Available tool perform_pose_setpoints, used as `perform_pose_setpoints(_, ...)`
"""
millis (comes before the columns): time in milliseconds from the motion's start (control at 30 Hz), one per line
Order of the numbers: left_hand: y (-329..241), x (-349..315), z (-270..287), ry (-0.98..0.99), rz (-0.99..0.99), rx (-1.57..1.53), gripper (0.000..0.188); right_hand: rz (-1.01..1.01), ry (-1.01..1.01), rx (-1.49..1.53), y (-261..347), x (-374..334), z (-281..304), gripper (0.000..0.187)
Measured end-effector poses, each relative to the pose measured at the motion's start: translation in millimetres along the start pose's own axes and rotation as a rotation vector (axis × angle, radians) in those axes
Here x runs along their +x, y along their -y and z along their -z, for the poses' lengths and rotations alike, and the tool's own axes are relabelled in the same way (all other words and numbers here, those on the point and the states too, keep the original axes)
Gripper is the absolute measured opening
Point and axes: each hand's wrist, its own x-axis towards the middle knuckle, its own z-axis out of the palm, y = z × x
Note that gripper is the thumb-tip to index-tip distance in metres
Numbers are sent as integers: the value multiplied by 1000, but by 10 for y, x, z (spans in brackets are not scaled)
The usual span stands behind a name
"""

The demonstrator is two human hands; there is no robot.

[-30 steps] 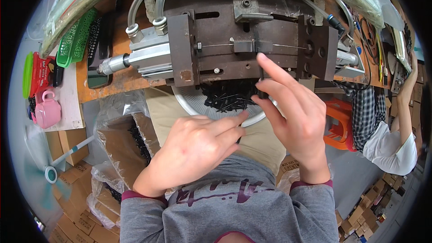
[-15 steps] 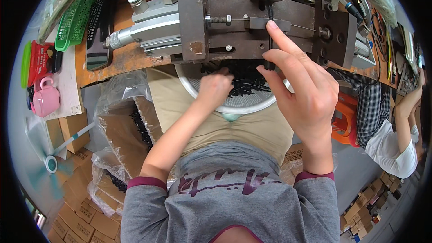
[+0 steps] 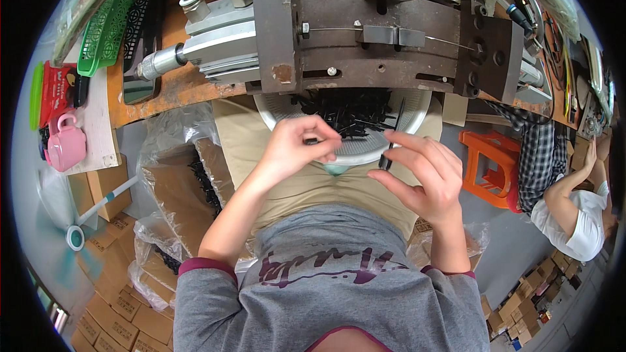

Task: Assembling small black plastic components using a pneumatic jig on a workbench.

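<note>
A white round bowl rests on my lap, filled with several thin black rod-shaped parts. My left hand hovers over the bowl's near rim with fingertips pinched on a small black part. My right hand is beside the bowl's right edge and holds a thin black rod upright between thumb and fingers. Above the bowl sits a heavy brown metal fixture with a thin wire across it and a silver cylinder on its left.
An orange-brown workbench edge runs at left, with green baskets, a red item and a pink cup. Plastic-lined cardboard boxes of black parts stand at lower left. An orange stool and another person are at right.
My right hand has come down from the fixture to beside the bowl, holding a black rod. My left hand has drawn back from inside the bowl to its near rim.
</note>
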Motion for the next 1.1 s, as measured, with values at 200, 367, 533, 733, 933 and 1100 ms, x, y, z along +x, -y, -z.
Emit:
perform_pose_setpoints(200, -370, -426, -192, 19, -135, -226, 10, -494, -36, 443, 194, -29, -173, 37)
perform_pose_setpoints(367, -492, -574, -343, 3, -180, -227, 12, -727, -101, 1151, 233, 5, -167, 16)
perform_pose_setpoints(533, -675, -732, -374, 11, -74, -86, 22, -719, -132, 1145, 239, 62, -94, 12)
perform_pose_setpoints(733, -680, -734, -307, 157, 39, -318, 21, -831, -183, 1360, 332, 162, -92, 10)
perform_pose_setpoints(933, -672, -747, -337, 216, 55, -398, 23, -788, -167, 1244, 351, 220, -76, 6)
perform_pose_setpoints(1100, -695, -756, -351, 228, 44, -422, 25, -797, -150, 1237, 343, 228, -63, 6)
